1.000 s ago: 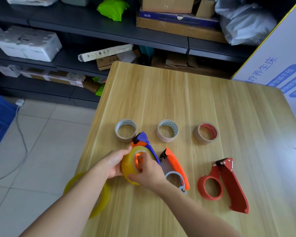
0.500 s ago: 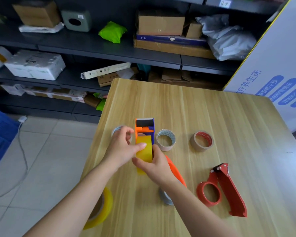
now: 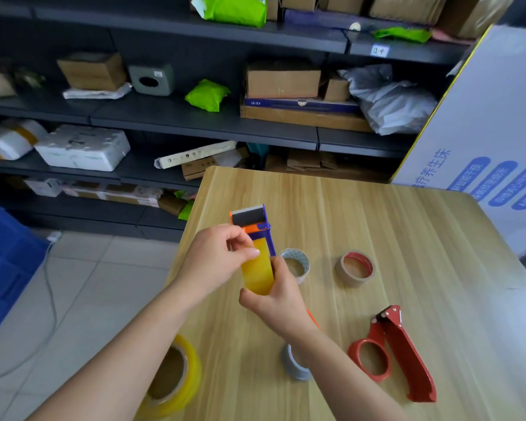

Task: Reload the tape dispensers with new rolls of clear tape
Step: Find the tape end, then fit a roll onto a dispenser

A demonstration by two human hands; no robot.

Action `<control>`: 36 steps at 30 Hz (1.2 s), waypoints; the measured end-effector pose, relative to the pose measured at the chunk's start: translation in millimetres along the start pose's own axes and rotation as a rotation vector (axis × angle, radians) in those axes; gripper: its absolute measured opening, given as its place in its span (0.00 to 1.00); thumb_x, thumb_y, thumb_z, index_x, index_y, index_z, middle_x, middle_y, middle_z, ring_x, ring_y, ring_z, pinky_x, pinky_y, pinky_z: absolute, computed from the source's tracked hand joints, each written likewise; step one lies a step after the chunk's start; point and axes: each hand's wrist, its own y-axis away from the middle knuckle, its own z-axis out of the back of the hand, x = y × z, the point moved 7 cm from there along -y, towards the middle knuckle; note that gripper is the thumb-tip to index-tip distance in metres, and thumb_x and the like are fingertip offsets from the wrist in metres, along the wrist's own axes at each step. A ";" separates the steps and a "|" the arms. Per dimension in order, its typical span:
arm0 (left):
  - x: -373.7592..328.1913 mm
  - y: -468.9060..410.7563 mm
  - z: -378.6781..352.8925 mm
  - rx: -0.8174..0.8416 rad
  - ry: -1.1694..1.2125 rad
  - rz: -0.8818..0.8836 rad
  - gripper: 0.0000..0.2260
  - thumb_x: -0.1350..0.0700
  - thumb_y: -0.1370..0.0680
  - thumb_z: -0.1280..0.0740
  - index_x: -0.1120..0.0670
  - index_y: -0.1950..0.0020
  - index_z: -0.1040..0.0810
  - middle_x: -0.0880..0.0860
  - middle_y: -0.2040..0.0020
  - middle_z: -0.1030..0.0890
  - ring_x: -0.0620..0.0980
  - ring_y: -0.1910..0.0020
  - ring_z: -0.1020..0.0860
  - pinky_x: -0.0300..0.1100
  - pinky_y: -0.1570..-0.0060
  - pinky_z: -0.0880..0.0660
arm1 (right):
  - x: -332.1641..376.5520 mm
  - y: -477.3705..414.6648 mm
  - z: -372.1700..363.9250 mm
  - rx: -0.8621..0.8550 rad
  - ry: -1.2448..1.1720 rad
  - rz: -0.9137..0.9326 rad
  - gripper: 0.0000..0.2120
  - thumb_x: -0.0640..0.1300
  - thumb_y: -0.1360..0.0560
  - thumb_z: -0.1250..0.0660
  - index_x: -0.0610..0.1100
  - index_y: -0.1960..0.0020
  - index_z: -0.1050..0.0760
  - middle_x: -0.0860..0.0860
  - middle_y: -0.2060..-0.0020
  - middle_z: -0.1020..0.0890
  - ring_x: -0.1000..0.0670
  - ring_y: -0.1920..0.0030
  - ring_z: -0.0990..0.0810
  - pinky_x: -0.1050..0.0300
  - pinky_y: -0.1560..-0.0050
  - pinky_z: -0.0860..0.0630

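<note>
Blue-and-orange dispenser (image 3: pixel 255 226), yellowish roll (image 3: pixel 257 273) mounted, is held upright; red dispenser (image 3: pixel 398 354) lies flat, right; spare roll (image 3: pixel 176 378) near-left.

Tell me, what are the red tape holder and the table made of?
The red tape holder looks like painted metal, or maybe hard plastic: smooth, even red with thin flat edges. The table looks like wood or a wood-print top: pale yellow, long straight grain lines, dull finish.

Your wooden table (image 3: pixel 407 238) bears a white-lined core (image 3: pixel 295 253) and a red-lined core (image 3: pixel 354 279) (side by side) near centre. A red dispenser (image 3: pixel 407 354) lies at 4 o'clock, a yellow tape roll (image 3: pixel 192 375) at 8 o'clock.
</note>
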 end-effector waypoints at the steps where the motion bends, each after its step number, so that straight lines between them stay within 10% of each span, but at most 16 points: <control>1: -3.9 -0.1 2.3 -0.007 -0.015 -0.021 0.06 0.55 0.31 0.24 0.51 0.63 0.21 0.45 0.65 0.23 0.40 0.67 0.27 0.29 0.69 0.35 | 1.7 0.2 0.4 0.000 -0.001 0.003 0.20 0.50 0.40 0.30 0.47 0.51 0.32 0.53 0.65 0.26 0.55 0.69 0.29 0.55 0.67 0.28; 13: -35.8 -17.9 32.2 -0.137 -0.133 -0.117 0.10 0.58 0.30 0.26 0.53 0.67 0.24 0.46 0.38 0.21 0.46 0.39 0.25 0.37 0.47 0.36 | 26.8 0.1 10.8 0.014 -0.023 0.057 0.18 0.48 0.39 0.29 0.47 0.53 0.31 0.55 0.66 0.27 0.56 0.70 0.31 0.59 0.69 0.30; 36: -9.9 -52.1 60.5 -0.182 -0.044 0.068 0.08 0.57 0.27 0.28 0.57 0.64 0.24 0.49 0.58 0.17 0.49 0.55 0.20 0.53 0.53 0.21 | 43.3 -0.5 -2.7 0.037 -0.063 0.083 0.22 0.60 0.36 0.27 0.49 0.50 0.29 0.55 0.62 0.23 0.57 0.65 0.24 0.63 0.64 0.26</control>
